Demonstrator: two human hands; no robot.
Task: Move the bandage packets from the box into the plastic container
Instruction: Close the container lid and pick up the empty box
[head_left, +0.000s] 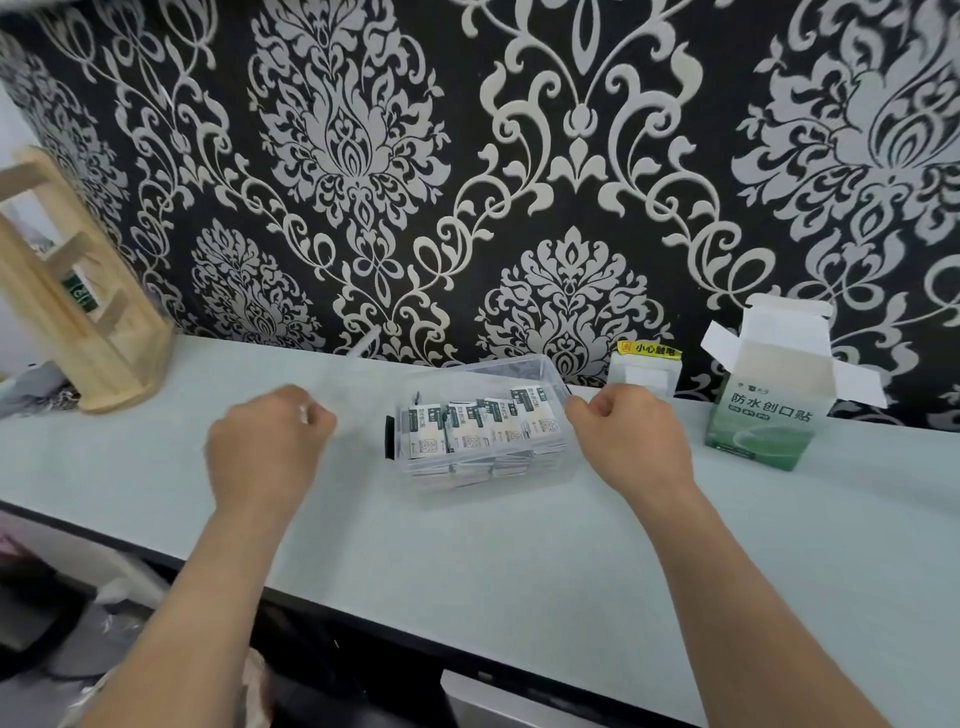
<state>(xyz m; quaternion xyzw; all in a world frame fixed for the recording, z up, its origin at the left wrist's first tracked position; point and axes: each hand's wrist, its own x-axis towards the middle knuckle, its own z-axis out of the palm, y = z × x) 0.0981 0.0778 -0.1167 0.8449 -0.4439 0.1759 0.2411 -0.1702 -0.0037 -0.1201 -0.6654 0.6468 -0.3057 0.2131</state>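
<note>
The clear plastic container (563, 457) stands on the counter between my hands and holds several black-and-white bandage packets (480, 423) standing in a row. A green-and-white bandage box (763, 421) stands upright to its right with the top flaps open; its inside is hidden. My left hand (267, 441) hovers left of the container with fingers curled, pinching what looks like the edge of a clear lid (363, 345) that tilts up toward the wall. My right hand (631, 436) has curled fingers pinching the container's right rim.
A pale counter (467, 545) runs along a black patterned wall. A wooden rack (78, 312) stands at the far left. A wall socket with a yellow warning label (647, 366) sits behind the container. The counter's front edge runs diagonally below my forearms.
</note>
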